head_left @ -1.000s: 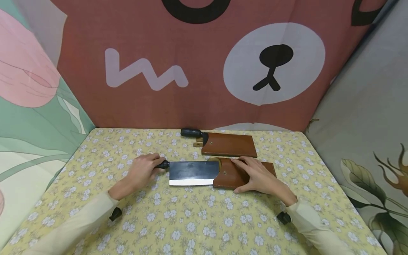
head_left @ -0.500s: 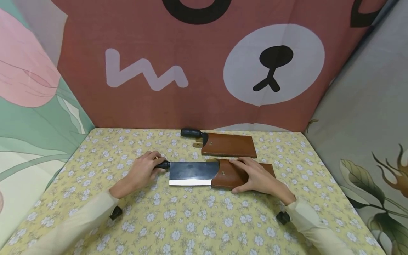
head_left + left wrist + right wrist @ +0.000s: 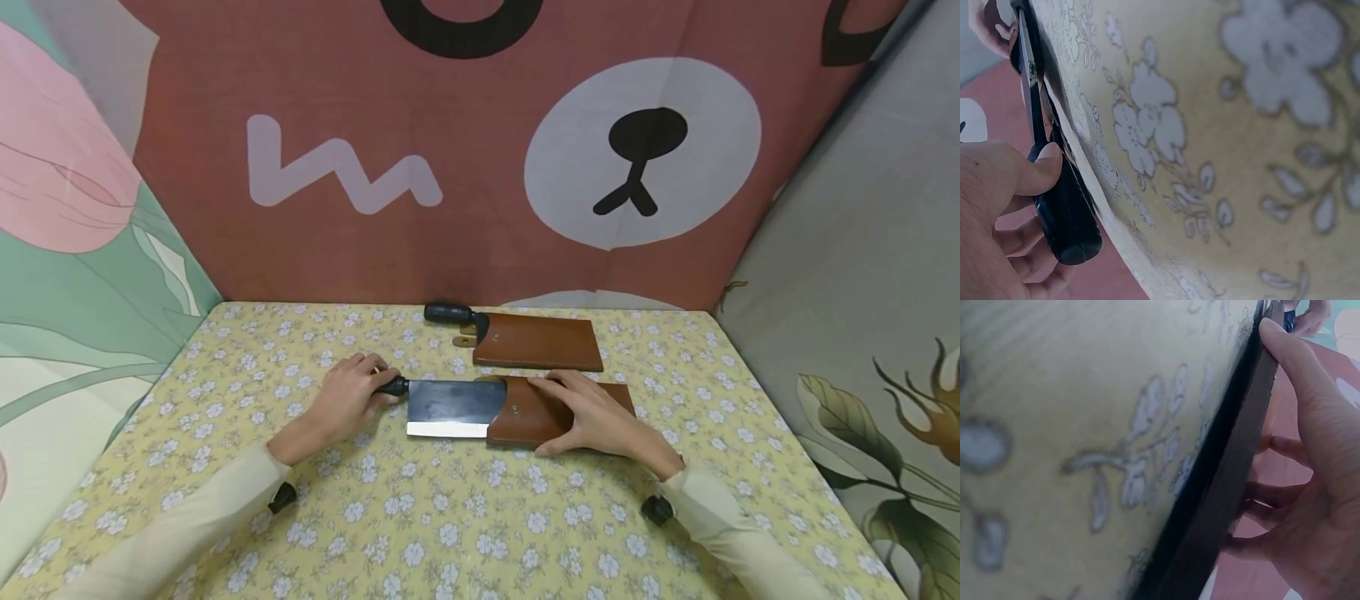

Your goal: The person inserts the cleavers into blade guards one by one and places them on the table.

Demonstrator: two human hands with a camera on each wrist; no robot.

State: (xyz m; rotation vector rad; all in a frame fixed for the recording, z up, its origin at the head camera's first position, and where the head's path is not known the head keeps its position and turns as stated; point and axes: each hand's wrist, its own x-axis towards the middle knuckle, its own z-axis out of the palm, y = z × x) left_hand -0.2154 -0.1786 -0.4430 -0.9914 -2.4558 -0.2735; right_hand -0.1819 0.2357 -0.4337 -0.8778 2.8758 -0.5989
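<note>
In the head view my left hand (image 3: 348,398) grips the black handle of a cleaver (image 3: 453,404). Its dark blade lies flat with the bright edge toward me, and the tip part is hidden inside a brown leather sheath (image 3: 517,425). My right hand (image 3: 596,417) holds that sheath across its width, thumb at the near edge and fingers over the far side. The left wrist view has the thumb and fingers around the black handle (image 3: 1069,212). Seen from the right wrist, the thumb lies on the sheath's dark side edge (image 3: 1225,481).
Behind them lies a second cleaver, its black handle (image 3: 448,313) sticking out of another brown sheath (image 3: 536,340). A small strap tab (image 3: 464,341) juts from that sheath. The yellow floral tablecloth (image 3: 450,517) meets a red printed cloth backdrop (image 3: 480,250).
The sheath under my right hand has slid left, and the cleaver in my left hand has shifted slightly right. Less of the blade shows now. The rear cleaver has stayed put.
</note>
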